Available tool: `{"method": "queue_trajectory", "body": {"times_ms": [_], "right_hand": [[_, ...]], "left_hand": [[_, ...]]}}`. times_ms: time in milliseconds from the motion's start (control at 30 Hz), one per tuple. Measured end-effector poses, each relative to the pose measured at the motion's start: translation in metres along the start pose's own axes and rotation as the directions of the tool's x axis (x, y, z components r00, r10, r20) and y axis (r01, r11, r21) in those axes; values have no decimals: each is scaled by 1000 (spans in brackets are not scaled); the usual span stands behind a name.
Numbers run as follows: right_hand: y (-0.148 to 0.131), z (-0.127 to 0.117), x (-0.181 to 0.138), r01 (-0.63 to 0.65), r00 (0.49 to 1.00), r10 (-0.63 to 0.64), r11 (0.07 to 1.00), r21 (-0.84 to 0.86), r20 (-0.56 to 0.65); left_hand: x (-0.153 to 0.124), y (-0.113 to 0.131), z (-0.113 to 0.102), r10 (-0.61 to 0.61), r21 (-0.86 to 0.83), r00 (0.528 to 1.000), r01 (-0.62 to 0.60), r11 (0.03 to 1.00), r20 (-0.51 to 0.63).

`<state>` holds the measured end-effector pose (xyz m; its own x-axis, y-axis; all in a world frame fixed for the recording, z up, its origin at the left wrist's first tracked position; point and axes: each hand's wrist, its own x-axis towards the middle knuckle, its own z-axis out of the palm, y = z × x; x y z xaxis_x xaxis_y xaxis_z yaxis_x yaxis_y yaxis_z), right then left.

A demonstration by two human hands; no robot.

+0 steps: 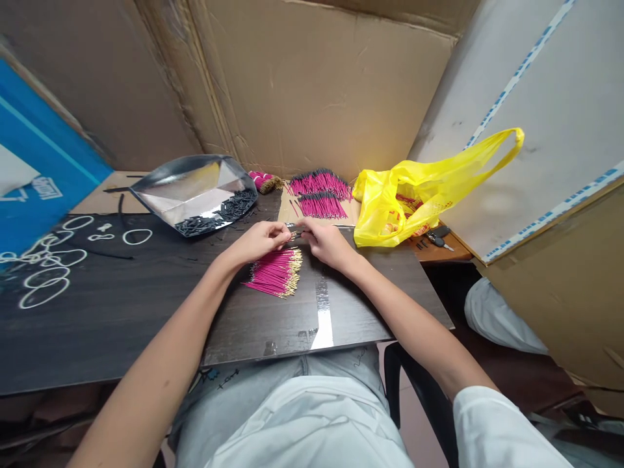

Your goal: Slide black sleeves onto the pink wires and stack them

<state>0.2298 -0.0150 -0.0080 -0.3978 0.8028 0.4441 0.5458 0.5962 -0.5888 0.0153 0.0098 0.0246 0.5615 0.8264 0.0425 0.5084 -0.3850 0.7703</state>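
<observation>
My left hand (266, 238) and my right hand (324, 243) meet fingertip to fingertip above the dark table, both closed in a pinch. Small gold-coloured tips show at the left fingertips, like those on the wires below. Between the right fingers is something small and dark that I cannot make out. Just under the left hand lies a fanned pile of short pink wires (270, 273), their gold-coloured ends pointing right. Beyond my hands, two rows of pink wires with black ends (322, 194) rest on a piece of cardboard (287, 211).
Short black tubes (234, 207) lie in an open silvery bag (166, 201) at back left. A tied pink bundle (262, 181) is behind it. White rings (43, 286) lie at left. A yellow plastic bag (380, 195) and keys (439, 240) are at right. Clear tape (324, 318) crosses the table's front.
</observation>
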Motion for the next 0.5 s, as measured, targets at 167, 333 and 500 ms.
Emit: {"method": "queue_trajectory", "body": {"times_ms": [167, 333, 500], "right_hand": [[-3, -3, 1, 32, 999, -31, 997, -74, 11], [3, 1, 4, -65, 995, 75, 989, 134, -68], [8, 9, 6, -185, 971, 227, 912, 365, -75]], "left_hand": [[1, -1, 1, 31, -23, 999, -31, 999, 5], [1, 0, 1, 41, 16, 999, -41, 999, -22], [0, 1, 1, 21, 16, 998, -20, 1000, -55]]}}
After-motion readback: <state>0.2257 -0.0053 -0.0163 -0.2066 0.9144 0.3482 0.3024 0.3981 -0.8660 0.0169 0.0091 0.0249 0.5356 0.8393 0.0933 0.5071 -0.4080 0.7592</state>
